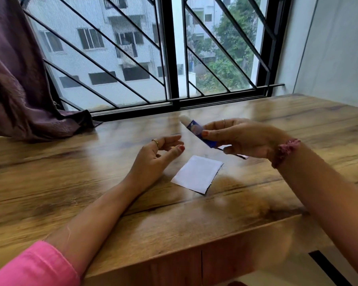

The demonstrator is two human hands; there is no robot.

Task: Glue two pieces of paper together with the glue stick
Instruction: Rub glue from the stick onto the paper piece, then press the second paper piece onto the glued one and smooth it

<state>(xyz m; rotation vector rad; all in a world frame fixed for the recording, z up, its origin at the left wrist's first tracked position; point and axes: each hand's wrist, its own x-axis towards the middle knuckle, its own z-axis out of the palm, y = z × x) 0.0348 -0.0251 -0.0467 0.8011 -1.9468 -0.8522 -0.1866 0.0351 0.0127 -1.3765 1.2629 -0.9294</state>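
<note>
Two hands are hovering above the wooden desk (70, 162), and only one of them is holding anything. The right hand (242, 137) is pinching the blue glue stick (198, 134) between thumb and fingers, tilted with its pale end pointing up toward the window-side edge of the desk; motion blur is hiding whether that end is a cap or bare glue. The left hand (159, 153) is lying relaxed and open just beside it, fingers loosely extended and gripping nothing. One white square of paper (197, 174) is lying flat near the middle of the desk, below and between the hands, with nothing pinning it. A thin dark-edged strip (241, 156) is showing under the right hand, perhaps the second piece, though too little is visible to tell. The main risk looks to be the loose paper sliding or crumpling once the glue drags across it, since no hand is holding it down. Glue may also be running past the paper's edges and smearing the desk. If the hidden piece is indeed the second sheet, the right wrist could be brushing it away toward the right side of the desk.
</note>
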